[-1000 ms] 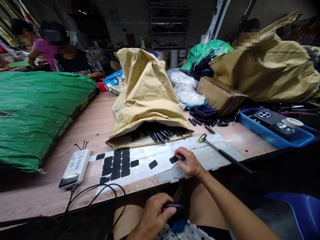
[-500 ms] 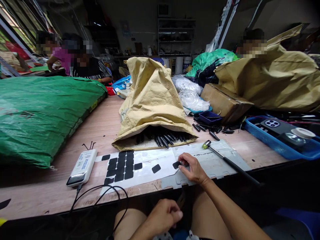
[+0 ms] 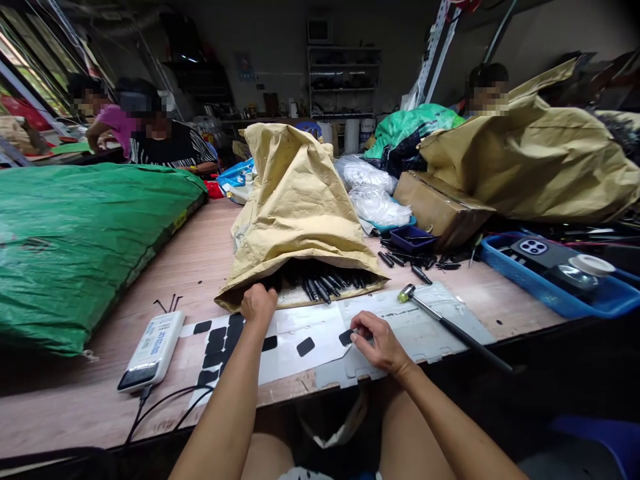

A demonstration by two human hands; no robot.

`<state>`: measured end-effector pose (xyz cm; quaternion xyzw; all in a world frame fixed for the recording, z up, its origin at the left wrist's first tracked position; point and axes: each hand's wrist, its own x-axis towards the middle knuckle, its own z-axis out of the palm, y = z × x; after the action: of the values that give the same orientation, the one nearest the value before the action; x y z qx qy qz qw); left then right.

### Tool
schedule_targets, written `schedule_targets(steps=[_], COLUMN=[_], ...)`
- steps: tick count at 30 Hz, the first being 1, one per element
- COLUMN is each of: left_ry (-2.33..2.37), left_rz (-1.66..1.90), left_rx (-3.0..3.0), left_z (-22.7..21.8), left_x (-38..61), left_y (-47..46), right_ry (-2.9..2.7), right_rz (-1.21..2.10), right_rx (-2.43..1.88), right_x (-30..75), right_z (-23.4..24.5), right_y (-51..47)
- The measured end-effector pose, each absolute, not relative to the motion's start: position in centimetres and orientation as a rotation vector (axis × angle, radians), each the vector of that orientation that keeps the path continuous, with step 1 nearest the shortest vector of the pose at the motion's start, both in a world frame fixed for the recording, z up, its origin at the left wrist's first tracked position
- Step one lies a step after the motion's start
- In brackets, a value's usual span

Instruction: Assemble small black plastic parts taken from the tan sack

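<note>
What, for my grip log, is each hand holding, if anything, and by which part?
The right hand seems to pinch a black patch by its right edge. The left hand is at the open tan bag; any hold is hidden.

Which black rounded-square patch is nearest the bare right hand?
The rightmost black rounded-square patch: the bare right hand touches its right side; the others lie farther left.

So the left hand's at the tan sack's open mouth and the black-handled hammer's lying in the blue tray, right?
Not quite: the black-handled hammer isn't in the blue tray. The head view shows it lying across the grey board. The left hand is at the tan sack's open mouth.
</note>
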<state>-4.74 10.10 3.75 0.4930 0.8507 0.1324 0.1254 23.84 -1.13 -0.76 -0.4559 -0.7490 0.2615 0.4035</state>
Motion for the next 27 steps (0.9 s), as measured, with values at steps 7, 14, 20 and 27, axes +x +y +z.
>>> schedule_targets(steps=[7, 14, 20, 27], left_ry=[2.413, 1.815, 1.797, 1.589], left_rz=[0.536, 0.727, 0.64, 0.522], left_rx=[1.61, 1.904, 1.822, 2.413], left_z=[3.8, 1.8, 0.9, 2.0], left_x=[-5.1, 1.3, 4.8, 3.1], left_y=[5.1, -0.8, -1.7, -0.6], right_ry=[-1.898, -1.858, -1.824, -1.778], right_rz=[0.645, 0.655, 0.658, 0.696], right_rx=[-1.157, -1.171, -1.187, -1.175], right_x=[23.8, 23.7, 23.7, 23.7], right_z=[-0.6, -0.5, -0.4, -0.1], right_y=[-1.3, -1.3, -1.3, -1.3])
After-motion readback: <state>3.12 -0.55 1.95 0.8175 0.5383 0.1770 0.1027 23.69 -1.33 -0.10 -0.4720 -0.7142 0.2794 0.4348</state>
